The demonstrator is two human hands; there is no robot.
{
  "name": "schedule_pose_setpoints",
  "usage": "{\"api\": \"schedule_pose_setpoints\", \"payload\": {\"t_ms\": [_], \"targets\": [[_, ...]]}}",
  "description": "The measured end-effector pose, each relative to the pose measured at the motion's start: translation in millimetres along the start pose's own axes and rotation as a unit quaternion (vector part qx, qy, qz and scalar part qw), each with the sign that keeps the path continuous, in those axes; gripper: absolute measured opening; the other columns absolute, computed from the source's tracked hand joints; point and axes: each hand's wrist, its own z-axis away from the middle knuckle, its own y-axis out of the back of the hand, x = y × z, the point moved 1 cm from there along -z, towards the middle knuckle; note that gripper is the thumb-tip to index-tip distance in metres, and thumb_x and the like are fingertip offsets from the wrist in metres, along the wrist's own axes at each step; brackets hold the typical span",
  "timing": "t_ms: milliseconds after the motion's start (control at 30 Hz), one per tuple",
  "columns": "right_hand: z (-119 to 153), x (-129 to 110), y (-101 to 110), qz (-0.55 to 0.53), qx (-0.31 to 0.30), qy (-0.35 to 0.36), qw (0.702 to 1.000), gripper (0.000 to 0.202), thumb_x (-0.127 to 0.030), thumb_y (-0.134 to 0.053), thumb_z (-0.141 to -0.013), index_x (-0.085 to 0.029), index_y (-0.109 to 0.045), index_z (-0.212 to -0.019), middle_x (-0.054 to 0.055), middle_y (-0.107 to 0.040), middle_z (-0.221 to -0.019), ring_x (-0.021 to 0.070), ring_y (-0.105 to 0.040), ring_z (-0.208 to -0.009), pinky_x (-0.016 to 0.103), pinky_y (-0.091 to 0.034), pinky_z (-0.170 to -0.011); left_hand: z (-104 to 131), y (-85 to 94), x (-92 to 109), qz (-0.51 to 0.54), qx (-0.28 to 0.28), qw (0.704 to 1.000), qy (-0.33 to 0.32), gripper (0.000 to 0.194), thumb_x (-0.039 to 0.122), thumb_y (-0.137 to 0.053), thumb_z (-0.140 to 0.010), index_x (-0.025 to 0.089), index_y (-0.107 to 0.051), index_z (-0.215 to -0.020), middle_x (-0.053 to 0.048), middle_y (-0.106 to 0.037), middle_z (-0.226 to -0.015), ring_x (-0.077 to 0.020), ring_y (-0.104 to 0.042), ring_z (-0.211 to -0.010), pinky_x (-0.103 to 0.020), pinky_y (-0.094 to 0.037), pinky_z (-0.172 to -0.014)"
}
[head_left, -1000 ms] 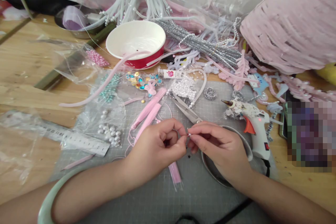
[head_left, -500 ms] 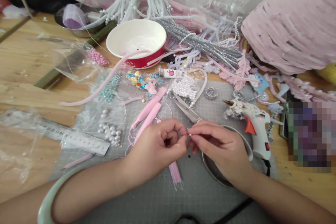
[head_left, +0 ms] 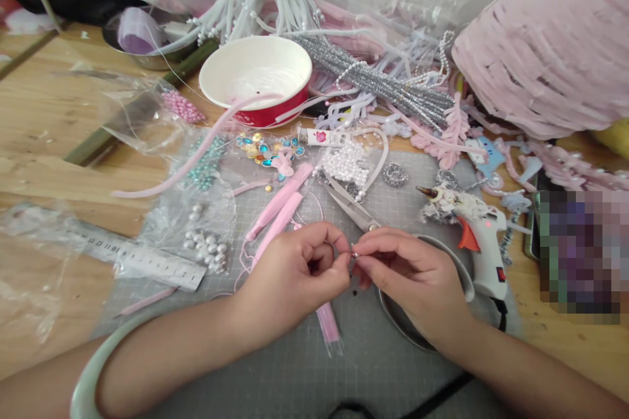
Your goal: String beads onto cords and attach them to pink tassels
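Observation:
Above the grey cutting mat [head_left: 314, 380], my left hand [head_left: 307, 268] and my right hand [head_left: 410, 275] meet fingertip to fingertip. Both pinch a tiny shiny piece [head_left: 354, 253] between them, too small to make out. Pink tassels [head_left: 278, 206] lie behind my left hand, and another pink tassel end [head_left: 328, 327] shows below it. Scissors [head_left: 351, 206] rest just beyond my fingertips, their handles hidden. A round metal dish [head_left: 398, 321] sits under my right hand, partly covered by it.
A white glue gun [head_left: 489, 242] lies at the right, beside a phone [head_left: 534, 229]. Farther back are a red-white bowl [head_left: 289, 105], white beads [head_left: 346, 163] and silver stems [head_left: 383, 75]. A steel ruler [head_left: 142, 262] lies left.
My right fingertips have shifted very slightly around the tiny piece. My left hand and the things on the table look the same.

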Motion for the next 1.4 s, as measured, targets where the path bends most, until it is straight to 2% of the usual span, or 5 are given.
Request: {"api": "schedule_pose_setpoints", "payload": {"t_ms": [600, 833, 1067, 1267, 1400], "targets": [[0.8, -0.9, -1.1, 0.0, 0.011, -0.01, 1.0, 0.012, -0.01, -0.062, -0.072, -0.019, -0.068, -0.077, 0.001, -0.061, -0.074, 0.0088, -0.059, -0.056, 0.021, -0.054, -0.05, -0.7, -0.6, -1.0, 0.016, -0.008, 1.0, 0.011, 0.01, 0.024, -0.047, -0.079, 0.017, -0.048, -0.073, 0.01, -0.032, -0.046, -0.0047, -0.028, -0.043, -0.016, -0.023, -0.042], [0.9, 0.5, -0.3, 0.008, 0.01, -0.013, 1.0, 0.011, -0.011, -0.061, -0.073, -0.019, -0.067, -0.078, 0.0, -0.061, -0.073, 0.0087, -0.059, -0.055, 0.021, -0.053, -0.051, 1.2, 0.3, -2.0, -0.015, 0.013, 1.0, -0.015, 0.01, 0.025, -0.049, -0.079, 0.016, -0.051, -0.075, 0.009, -0.034, -0.048, -0.0056, -0.032, -0.045, -0.017, -0.026, -0.045], [0.8, 4.6, -0.6, -0.009, 0.016, -0.053, 0.998, 0.005, -0.014, -0.062, -0.072, -0.018, -0.062, -0.075, -0.001, -0.061, -0.068, 0.0097, -0.061, -0.055, 0.022, -0.052, -0.052, -1.3, 0.7, 0.0, 0.021, 0.007, 1.0, 0.005, 0.013, 0.027, -0.048, -0.08, 0.016, -0.052, -0.074, 0.009, -0.035, -0.048, -0.0054, -0.03, -0.044, -0.017, -0.024, -0.042], [0.5, 5.0, -0.4, 0.055, 0.012, -0.033, 0.998, 0.005, -0.015, -0.061, -0.072, -0.018, -0.062, -0.075, 0.0, -0.062, -0.07, 0.0107, -0.06, -0.061, 0.022, -0.052, -0.057, -1.0, -0.4, 1.7, 0.035, -0.002, 0.999, 0.028, 0.013, 0.027, -0.049, -0.078, 0.016, -0.052, -0.072, 0.008, -0.034, -0.047, -0.0056, -0.029, -0.044, -0.017, -0.023, -0.042], [0.3, 3.4, -1.9, 0.089, 0.009, -0.017, 0.996, 0.005, -0.013, -0.059, -0.072, -0.018, -0.06, -0.074, -0.001, -0.06, -0.068, 0.0096, -0.057, -0.058, 0.021, -0.049, -0.054, -0.5, -1.0, 1.7, 0.035, -0.002, 0.999, 0.025, 0.013, 0.027, -0.049, -0.078, 0.015, -0.052, -0.071, 0.008, -0.034, -0.047, -0.0055, -0.029, -0.043, -0.017, -0.022, -0.041]]}}
